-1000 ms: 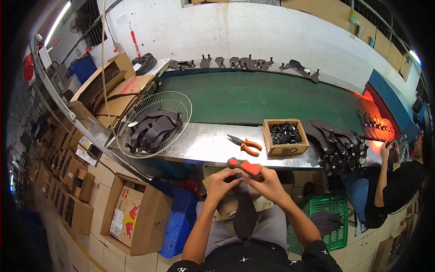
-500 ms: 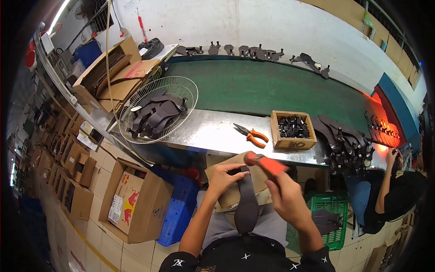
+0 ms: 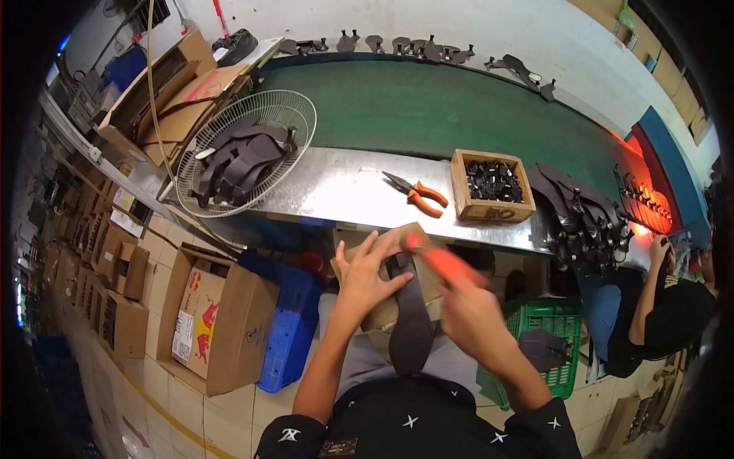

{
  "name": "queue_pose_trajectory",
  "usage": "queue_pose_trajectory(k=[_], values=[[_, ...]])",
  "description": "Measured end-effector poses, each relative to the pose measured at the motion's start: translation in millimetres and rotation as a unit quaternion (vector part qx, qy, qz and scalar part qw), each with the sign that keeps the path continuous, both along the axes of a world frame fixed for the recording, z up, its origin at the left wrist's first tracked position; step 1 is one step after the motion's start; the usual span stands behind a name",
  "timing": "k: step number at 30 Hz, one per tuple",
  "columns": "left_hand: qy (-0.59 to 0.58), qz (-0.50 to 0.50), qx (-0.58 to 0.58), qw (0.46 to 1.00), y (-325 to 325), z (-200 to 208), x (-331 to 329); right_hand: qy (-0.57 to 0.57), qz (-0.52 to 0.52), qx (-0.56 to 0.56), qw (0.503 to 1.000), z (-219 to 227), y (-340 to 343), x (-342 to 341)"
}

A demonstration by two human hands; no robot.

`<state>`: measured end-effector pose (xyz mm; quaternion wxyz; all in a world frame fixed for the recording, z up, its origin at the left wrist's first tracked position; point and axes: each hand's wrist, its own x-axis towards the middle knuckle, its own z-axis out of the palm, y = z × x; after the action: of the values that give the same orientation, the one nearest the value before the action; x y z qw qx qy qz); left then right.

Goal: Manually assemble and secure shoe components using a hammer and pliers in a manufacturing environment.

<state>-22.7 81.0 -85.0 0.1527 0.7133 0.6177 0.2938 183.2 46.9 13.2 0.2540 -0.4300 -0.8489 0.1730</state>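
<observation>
A dark brown shoe sole piece (image 3: 410,336) lies lengthwise over my lap, its narrow end on a tan board (image 3: 344,256). A small dark clip (image 3: 401,262) shows at that narrow end. My left hand (image 3: 363,279) rests beside it with fingers spread and the thumb against the sole's edge. My right hand (image 3: 474,317) grips a red-handled hammer (image 3: 455,266), blurred by motion, its head close to my left fingertips. Whether the hammer head touches anything I cannot tell.
Orange-handled pliers (image 3: 417,195) lie on the metal bench (image 3: 332,180) beside a wooden box (image 3: 497,210) of black clips. A wire basket (image 3: 306,141) of soles stands left, a sole pile (image 3: 573,206) right. Beyond runs a green belt (image 3: 382,107). A co-worker (image 3: 673,321) sits at right.
My left hand has gone from pinching the sole's narrow end to spread fingers beside it. The hammer has swung a little, and the whole view has shifted slightly.
</observation>
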Motion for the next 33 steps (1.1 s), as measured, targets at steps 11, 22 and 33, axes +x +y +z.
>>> queue_pose_trajectory(k=[11,22,33], values=[[-0.348,-0.216,-0.054,0.911,-80,66,9,-0.059,0.064,0.122,0.989,-11,27,12],[-0.449,-0.202,-0.244,0.835,-126,101,13,0.209,0.315,-0.258,0.889,21,7,11],[-0.283,0.083,0.037,0.955,-59,100,-29,0.396,0.039,-0.415,0.818,-6,2,66]])
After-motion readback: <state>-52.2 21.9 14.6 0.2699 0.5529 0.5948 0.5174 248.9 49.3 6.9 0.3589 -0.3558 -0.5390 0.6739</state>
